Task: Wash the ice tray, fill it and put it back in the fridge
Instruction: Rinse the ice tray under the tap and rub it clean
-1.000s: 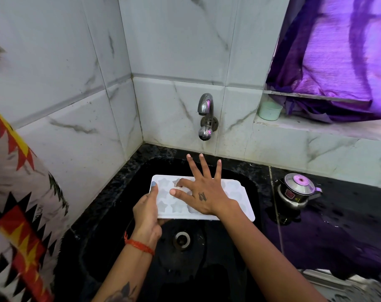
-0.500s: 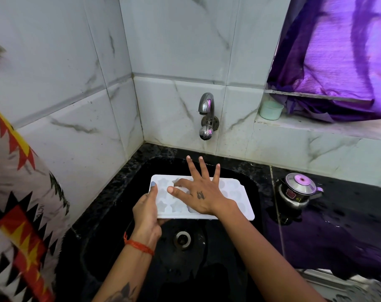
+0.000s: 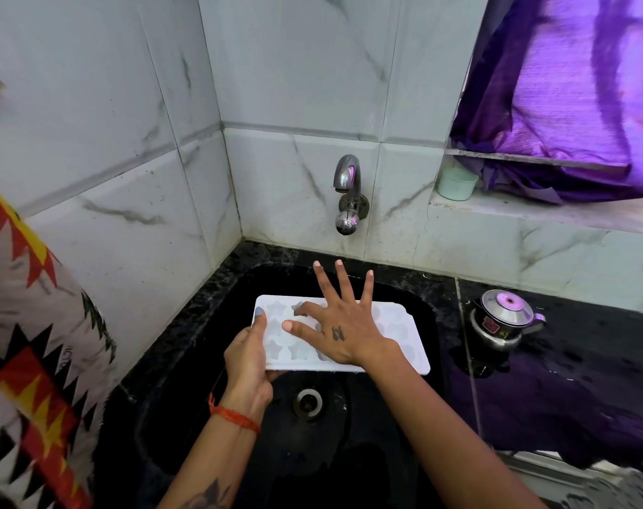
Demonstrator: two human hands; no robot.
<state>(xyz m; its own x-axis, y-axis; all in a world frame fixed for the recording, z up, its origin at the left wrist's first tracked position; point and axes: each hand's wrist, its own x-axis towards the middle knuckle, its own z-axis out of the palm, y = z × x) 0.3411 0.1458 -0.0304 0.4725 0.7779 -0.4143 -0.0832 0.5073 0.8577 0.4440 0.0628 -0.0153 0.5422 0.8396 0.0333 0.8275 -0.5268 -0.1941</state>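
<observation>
Sink corner, as I see it from the head camera:

- Sink (image 3: 187, 416): set in the counter (image 3: 569, 380), in the corner where two tiled walls meet.
- Tap (image 3: 347, 194): on the back wall, above the sink's far edge.
- Drain (image 3: 308, 401): in the sink floor, below the tray's near edge.
- Ice tray (image 3: 404, 343): held level over the sink, in front of the tap.
- My left hand (image 3: 248, 365): at the tray's left end, thumb on top.
- My right hand (image 3: 340, 325): flat on the tray's middle, fingers spread toward the tap.
- Kettle (image 3: 503, 319): on the counter, right of the sink.
- Cup (image 3: 457, 183): on the ledge behind the counter, right of the tap.
- Curtain (image 3: 569, 86): above that ledge, right of the cup.
</observation>
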